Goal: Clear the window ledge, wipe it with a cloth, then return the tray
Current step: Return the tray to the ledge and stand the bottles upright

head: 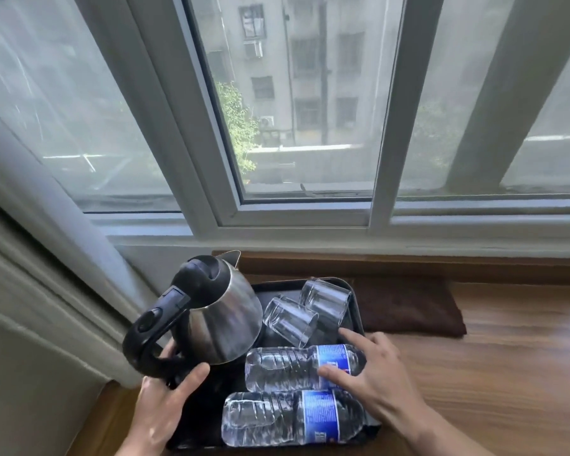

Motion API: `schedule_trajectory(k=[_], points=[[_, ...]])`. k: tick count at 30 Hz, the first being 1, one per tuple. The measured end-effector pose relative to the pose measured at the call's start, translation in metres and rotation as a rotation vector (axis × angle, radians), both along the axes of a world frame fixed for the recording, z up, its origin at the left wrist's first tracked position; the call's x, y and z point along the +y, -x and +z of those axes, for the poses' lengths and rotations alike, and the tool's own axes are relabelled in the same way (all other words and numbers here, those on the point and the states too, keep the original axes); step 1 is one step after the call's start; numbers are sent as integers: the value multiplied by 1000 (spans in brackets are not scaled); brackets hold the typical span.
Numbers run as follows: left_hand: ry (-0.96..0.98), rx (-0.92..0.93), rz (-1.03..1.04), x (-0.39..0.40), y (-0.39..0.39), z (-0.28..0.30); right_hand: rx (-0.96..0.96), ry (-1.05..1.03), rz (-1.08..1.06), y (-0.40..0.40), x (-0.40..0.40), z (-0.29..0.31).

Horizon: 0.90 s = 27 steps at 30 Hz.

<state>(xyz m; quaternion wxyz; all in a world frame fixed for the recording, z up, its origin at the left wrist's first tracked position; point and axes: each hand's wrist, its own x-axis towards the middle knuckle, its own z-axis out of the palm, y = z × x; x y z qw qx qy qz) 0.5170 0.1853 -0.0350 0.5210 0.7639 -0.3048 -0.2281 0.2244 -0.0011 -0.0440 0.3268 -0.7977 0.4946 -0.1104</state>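
A black tray (355, 302) sits on the wooden window ledge (507, 357) at its left end. It carries a steel kettle (224, 317) with a black handle, two upturned glasses (290, 319) (326, 297) leaning over, and two water bottles (283, 368) (277, 419) lying flat. My left hand (162, 406) grips the tray's left edge below the kettle handle. My right hand (375, 380) lies over the tray's right edge, thumb on the upper bottle, index finger stretched toward the glasses. A folded brown cloth (408, 307) lies on the ledge just right of the tray.
A pale curtain (30, 291) hangs close on the left, beside the kettle. The window frame (310, 232) and its sill run right behind the tray. Wooden ledge stretches away to the right of the cloth.
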Motion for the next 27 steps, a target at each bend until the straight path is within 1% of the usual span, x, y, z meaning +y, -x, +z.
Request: schedule_trajectory(k=[4,12,14,20,23,27], points=[[35,60,-112,-24,-26,-4,-2,3,-74,-19,-2,-6],[37,77,-213,-55,-59,-22,20,35,-183,-37,-1,-13],[39,100,-225,-58,-63,-25,4,46,-209,-39,-1,-14],[-42,53,-215,-59,-77,-45,38,63,-209,-42,-5,-16],[-42,21,-200,-61,-75,-46,73,74,-193,-41,-11,-16],[-38,36,-181,-61,-75,-51,80,75,-183,-40,-14,-16]])
